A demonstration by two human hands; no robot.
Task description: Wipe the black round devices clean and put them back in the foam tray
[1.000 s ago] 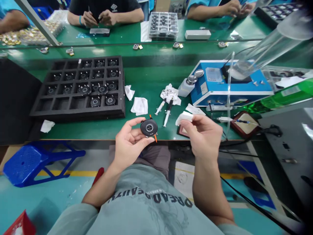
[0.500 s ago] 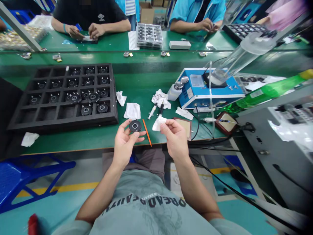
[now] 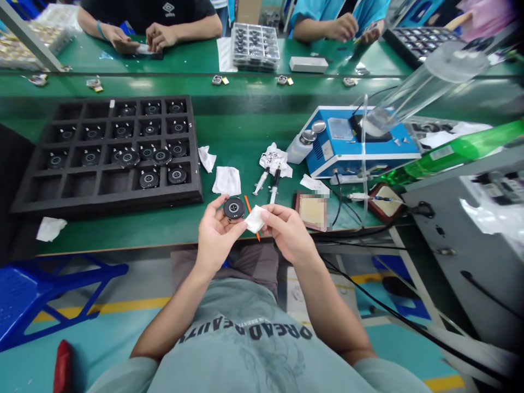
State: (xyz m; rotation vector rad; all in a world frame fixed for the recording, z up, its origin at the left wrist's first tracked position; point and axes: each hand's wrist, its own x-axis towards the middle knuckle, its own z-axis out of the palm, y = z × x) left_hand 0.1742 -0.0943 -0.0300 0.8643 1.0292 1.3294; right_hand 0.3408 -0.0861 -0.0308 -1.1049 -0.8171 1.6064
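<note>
Black, smooth casing with a ringed centre makes up the round device (image 3: 234, 208), which I see raised over the front edge of the green tabletop (image 3: 164, 232), near the middle of its length. My left hand (image 3: 218, 232) is partly closed, with the thumb low and the fingers curled round the left side of the rim, leaving most of the flat face bare. My right hand (image 3: 287, 232) is closed to a pinch, thumb against fingers, on a small white wipe (image 3: 255, 219); the wipe's corner comes right up to the left thumb, though I cannot tell whether they touch.

I judge the device light, stiff and rather slippery, its face easily smudged or scratched, so I would take it by the rim from opposite sides and keep fingertips off the centre. The wipe looks soft and limp, nearly weightless; a pinch close to the corner in use should stop it folding away. An orange stick (image 3: 258, 237) appears to lie on the tabletop close to the front edge, partly hidden by the wipe. Left of the hands, the black foam tray (image 3: 197, 192) holds similar devices.
</note>
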